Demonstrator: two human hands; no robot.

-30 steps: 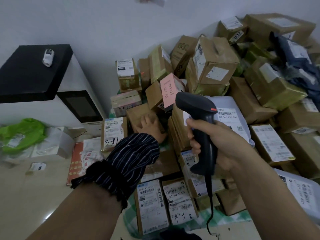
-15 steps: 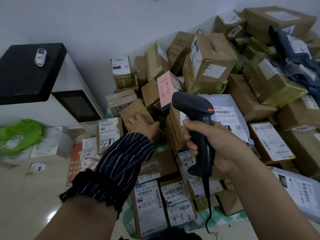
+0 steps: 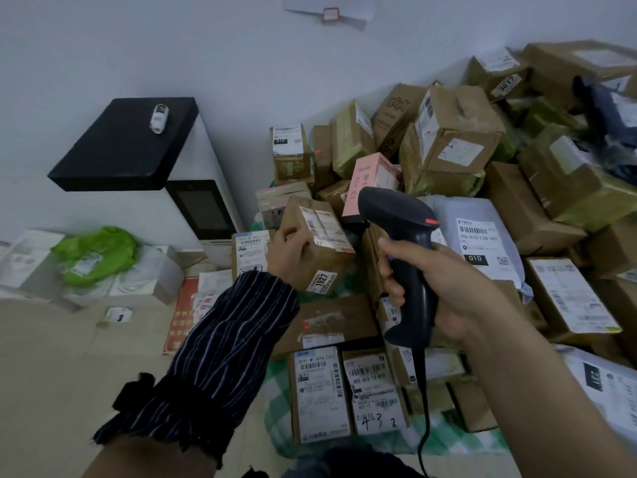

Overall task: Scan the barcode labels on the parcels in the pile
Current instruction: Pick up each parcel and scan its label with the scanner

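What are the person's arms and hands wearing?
The left arm wears a dark navy sleeve cover with thin pale stripes, gathered into a frilly black cuff at its near end. It stops at the wrist, so the left hand is bare. The right arm and right hand are bare too: no glove, watch or ring shows.

A green bag [image 3: 98, 254] lies beside a black-topped white cabinet [image 3: 127, 143].

"1927" on held box [image 3: 319, 248]; "010-010-L30-551", "010" on white bag [image 3: 479, 243]; "3617" on rear box [image 3: 499, 75].
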